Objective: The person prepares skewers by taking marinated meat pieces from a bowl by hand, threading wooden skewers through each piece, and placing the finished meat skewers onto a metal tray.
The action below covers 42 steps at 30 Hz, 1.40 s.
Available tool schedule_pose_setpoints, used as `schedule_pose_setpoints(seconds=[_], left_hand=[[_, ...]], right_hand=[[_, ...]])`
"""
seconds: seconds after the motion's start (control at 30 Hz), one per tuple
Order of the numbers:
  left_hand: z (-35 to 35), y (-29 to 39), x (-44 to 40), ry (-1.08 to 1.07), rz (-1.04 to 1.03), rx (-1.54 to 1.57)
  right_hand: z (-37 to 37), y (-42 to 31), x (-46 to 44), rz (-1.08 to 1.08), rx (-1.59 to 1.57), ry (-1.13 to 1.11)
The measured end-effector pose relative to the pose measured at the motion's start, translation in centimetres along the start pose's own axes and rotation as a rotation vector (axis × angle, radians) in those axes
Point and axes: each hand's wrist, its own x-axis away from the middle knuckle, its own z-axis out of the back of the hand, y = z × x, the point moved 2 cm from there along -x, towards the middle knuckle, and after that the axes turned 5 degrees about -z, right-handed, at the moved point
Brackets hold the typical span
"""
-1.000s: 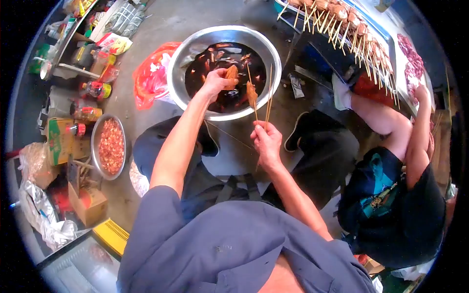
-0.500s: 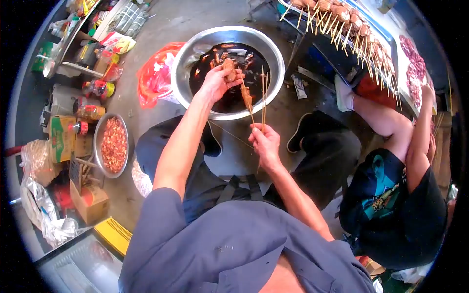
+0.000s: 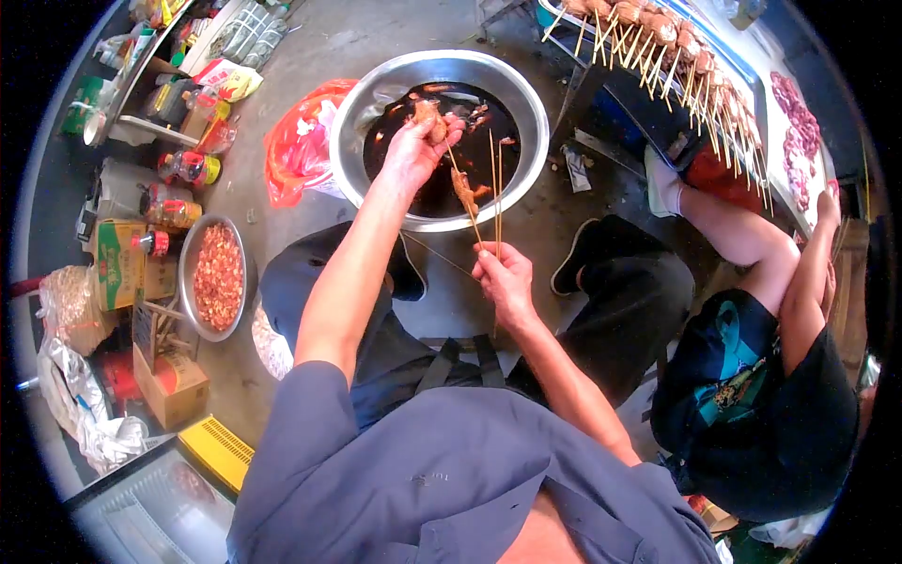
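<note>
Over a wide metal basin (image 3: pixel 343 160) of dark liquid with pieces floating in it, my left hand (image 3: pixel 415 153) is closed around a brown piece of meat (image 3: pixel 429 120). My right hand (image 3: pixel 505 280), just outside the near rim, pinches several thin wooden skewers (image 3: pixel 496 193). One skewer carries a brown meat piece (image 3: pixel 463 191) partway along, and its upper end reaches to my left fingers. The other skewers in that hand look bare and point up over the basin. Whether the skewer tip enters the meat in my left hand is hard to make out.
A tray of meat skewers (image 3: pixel 691 70) stands at the upper right, beside raw red meat (image 3: pixel 797 132). Another person (image 3: pixel 752 395) sits at the right. A bowl of reddish chopped pieces (image 3: pixel 218 277), a red plastic bag (image 3: pixel 305 141) and shelves of bottles lie left.
Both hands have shifted slightly left, carrying the meat and skewers with them. The skewers now tilt a little more to the left.
</note>
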Motion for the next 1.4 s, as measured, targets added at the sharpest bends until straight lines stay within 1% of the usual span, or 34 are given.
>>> schedule_pose_setpoints(seconds=[0.1, 0.23, 0.33, 0.4, 0.43, 0.53, 0.57, 0.7, 0.77, 0.8, 0.87, 1.03, 1.13, 1.2, 1.23, 1.27, 1.33, 1.37, 1.4], left_hand=[[0.2, -0.1, -0.1, -0.022, 0.049, -0.046], [0.7, -0.6, 0.0, -0.019, 0.051, -0.038], [0.9, -1.5, 0.4, -0.075, 0.095, -0.023], [1.0, -2.1, 0.8, -0.111, 0.117, -0.123], [0.9, -2.4, 1.2, -0.149, 0.126, -0.118], [0.5, -3.0, 2.0, -0.140, 0.172, -0.092], [0.4, -3.0, 2.2, -0.179, 0.169, -0.103], [1.0, -3.4, 2.0, -0.142, 0.165, -0.151], [0.7, -3.9, 2.8, -0.223, 0.240, -0.145], [0.6, -4.1, 3.0, -0.224, 0.240, -0.146], [0.5, -4.3, 3.2, -0.150, 0.224, -0.177], [0.6, -4.8, 3.2, -0.159, 0.232, -0.173], [0.0, -4.9, 3.9, -0.175, 0.223, -0.230], [-0.5, -5.5, 4.8, -0.190, 0.310, -0.284], [-0.8, -5.4, 4.9, -0.186, 0.265, -0.278], [-1.1, -5.2, 4.7, -0.187, 0.266, -0.281], [-1.5, -4.2, 4.0, -0.168, 0.140, -0.212], [-1.5, -3.5, 3.9, -0.170, 0.129, -0.207], [-1.9, -2.8, 3.8, -0.179, 0.077, -0.168]], right_hand=[[-0.1, -0.3, 0.0, 0.006, -0.012, -0.005], [0.1, -0.2, 0.0, 0.006, -0.027, -0.011], [0.2, 0.1, 0.0, 0.020, -0.036, 0.003], [0.1, 0.1, 0.0, 0.034, -0.058, 0.024], [0.1, 0.1, 0.1, 0.034, -0.060, 0.026], [0.2, -0.2, 0.0, 0.034, -0.066, 0.051], [0.3, -0.1, -0.1, 0.031, -0.080, 0.052], [0.4, -0.2, -0.1, 0.001, -0.110, 0.047], [0.3, -0.3, -0.2, -0.001, -0.121, 0.058], [0.3, -0.4, -0.3, -0.004, -0.133, 0.069], [0.3, -0.5, -0.3, -0.013, -0.150, 0.060], [0.2, -0.5, -0.3, -0.049, -0.165, 0.055], [0.0, -0.4, -0.5, -0.047, -0.146, 0.063], [-0.1, -0.8, -1.3, -0.059, -0.241, 0.104], [0.0, -1.3, -1.7, -0.040, -0.227, 0.092], [0.1, -1.9, -2.2, -0.021, -0.215, 0.082], [-0.1, -2.8, -2.7, 0.002, -0.160, 0.075], [-0.3, -3.3, -2.7, 0.055, -0.131, 0.055], [-0.6, -3.8, -2.7, 0.110, -0.101, 0.033]])
